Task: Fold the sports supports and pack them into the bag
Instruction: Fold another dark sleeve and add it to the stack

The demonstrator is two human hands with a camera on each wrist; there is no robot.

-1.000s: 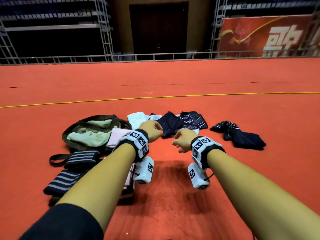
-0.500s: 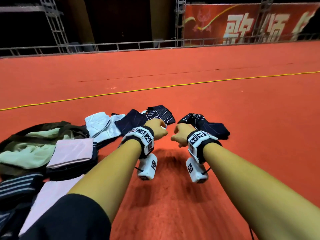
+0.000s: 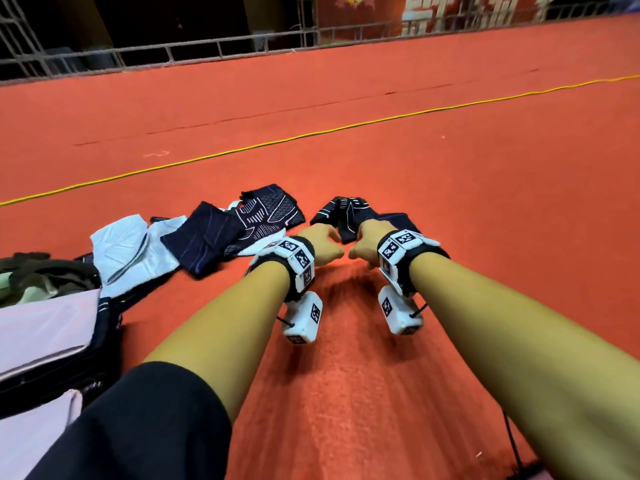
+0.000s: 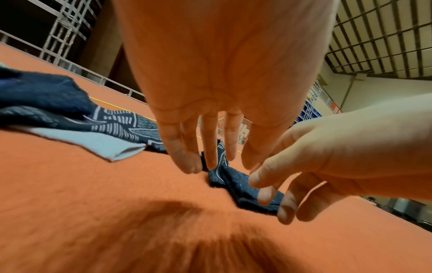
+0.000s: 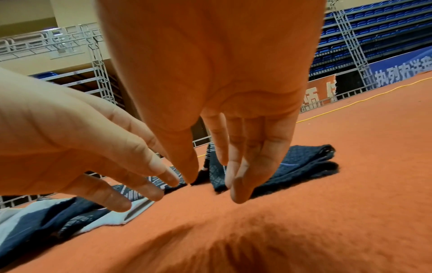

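A dark navy patterned support lies crumpled on the red carpet, apart from the others. Both hands hover over its near edge. My left hand reaches with straight fingers to its left end. My right hand has straight fingers touching the support, thumb beside them. Neither hand grips it. The olive green bag lies open at the far left edge.
A loose pile of navy and white supports lies left of my hands. Pale lilac folded supports lie beside the bag at the lower left. A yellow cord crosses the carpet further off, with a metal railing behind.
Both hands have moved right, from in front of the navy and white pile to the separate dark support. The view has swung right, so the bag now sits at the left edge.
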